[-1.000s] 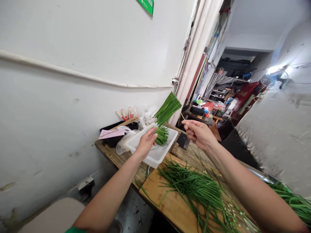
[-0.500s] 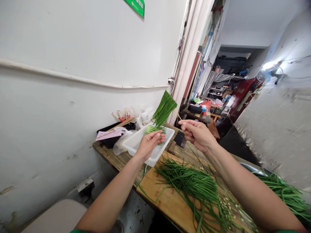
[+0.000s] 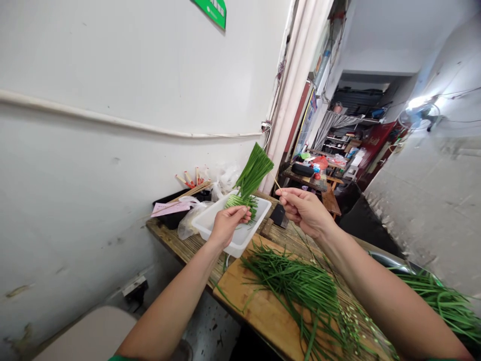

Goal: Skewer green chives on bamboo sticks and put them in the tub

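My right hand [image 3: 305,208] is closed, pinching the bare end of a thin wooden skewer [image 3: 275,181] between thumb and fingers. At the skewer's other end, a flat bunch of green chives [image 3: 255,169] stands up above a white plastic tub [image 3: 207,226]. Cut chives with pale ends [image 3: 233,200] lie in the tub. My left hand [image 3: 230,225] is in front of the tub, thumb and fingertips pressed together beside the greens; what they grip is hidden. Below my hands, a loose heap of long chives [image 3: 300,281] covers much of the wooden cutting board [image 3: 244,296].
A black tray [image 3: 171,218] with wooden skewers and a pink paper stands by the wall, with plastic bags beside it. A dark flat blade [image 3: 278,214] lies right of the tub. More chives [image 3: 439,301] rest at far right. A pale stool [image 3: 93,333] is lower left.
My left hand has shifted very slightly down and left relative to the tub. My right hand keeps its hold on the skewer. The whole view has moved a little.
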Demonstrator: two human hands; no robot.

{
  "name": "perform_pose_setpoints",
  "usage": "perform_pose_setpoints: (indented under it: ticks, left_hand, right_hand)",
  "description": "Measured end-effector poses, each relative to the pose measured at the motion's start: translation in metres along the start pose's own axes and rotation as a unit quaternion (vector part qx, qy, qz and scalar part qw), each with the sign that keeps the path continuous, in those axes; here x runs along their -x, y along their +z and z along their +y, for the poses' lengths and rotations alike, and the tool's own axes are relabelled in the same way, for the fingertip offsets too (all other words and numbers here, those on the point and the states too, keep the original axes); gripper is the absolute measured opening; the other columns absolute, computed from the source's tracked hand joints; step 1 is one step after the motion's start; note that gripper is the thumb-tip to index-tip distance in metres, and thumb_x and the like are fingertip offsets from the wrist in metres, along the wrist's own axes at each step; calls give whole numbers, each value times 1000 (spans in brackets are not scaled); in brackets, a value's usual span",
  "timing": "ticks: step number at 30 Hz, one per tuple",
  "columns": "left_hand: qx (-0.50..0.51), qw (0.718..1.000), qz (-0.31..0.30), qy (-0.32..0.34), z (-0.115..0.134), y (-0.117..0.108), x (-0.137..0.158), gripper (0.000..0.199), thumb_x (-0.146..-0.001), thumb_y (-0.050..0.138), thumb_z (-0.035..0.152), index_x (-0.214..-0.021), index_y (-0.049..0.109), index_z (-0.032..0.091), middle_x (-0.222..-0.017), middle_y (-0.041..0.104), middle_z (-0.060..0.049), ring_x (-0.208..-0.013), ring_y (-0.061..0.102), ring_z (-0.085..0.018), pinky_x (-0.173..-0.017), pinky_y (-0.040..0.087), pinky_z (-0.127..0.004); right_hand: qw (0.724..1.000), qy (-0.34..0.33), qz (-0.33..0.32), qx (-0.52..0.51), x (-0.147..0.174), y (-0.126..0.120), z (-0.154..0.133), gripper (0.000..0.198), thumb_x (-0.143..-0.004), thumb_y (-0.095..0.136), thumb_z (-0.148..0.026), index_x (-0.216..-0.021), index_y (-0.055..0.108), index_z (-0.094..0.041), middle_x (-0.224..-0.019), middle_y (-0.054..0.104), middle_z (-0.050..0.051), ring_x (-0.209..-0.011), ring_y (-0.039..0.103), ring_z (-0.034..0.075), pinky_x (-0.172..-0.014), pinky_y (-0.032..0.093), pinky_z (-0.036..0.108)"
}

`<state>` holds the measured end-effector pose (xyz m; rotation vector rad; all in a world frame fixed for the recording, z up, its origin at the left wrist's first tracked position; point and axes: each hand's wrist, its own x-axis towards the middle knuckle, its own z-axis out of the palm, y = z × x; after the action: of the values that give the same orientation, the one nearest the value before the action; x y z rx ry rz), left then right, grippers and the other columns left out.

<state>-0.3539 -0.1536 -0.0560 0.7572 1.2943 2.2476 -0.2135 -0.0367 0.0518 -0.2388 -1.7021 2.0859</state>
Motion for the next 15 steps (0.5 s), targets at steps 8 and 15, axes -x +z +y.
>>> perform_pose_setpoints:
  ticks: [8, 15]
  left_hand:
    - [-4, 999, 52, 3, -2, -1, -3, 24, -59, 68, 23, -78, 65, 8, -58, 58, 0, -49, 47, -6, -49, 35, -19]
    - [19, 997, 70, 12, -6, 3, -5, 10, -57, 58, 14, -66, 59, 11, -50, 49, 5, -42, 34, -2, -42, 20, -17]
  right_hand:
    - [1000, 1, 4, 3, 1, 1, 3, 21, -60, 72, -24, -75, 63, -12, -54, 49, -6, -38, 23, 0, -35, 9, 15]
    - [1000, 21, 8, 6, 2, 1, 8, 23, -58, 71, -24, -76, 62, -12, -54, 49, -6, -38, 24, 0, -34, 10, 15]
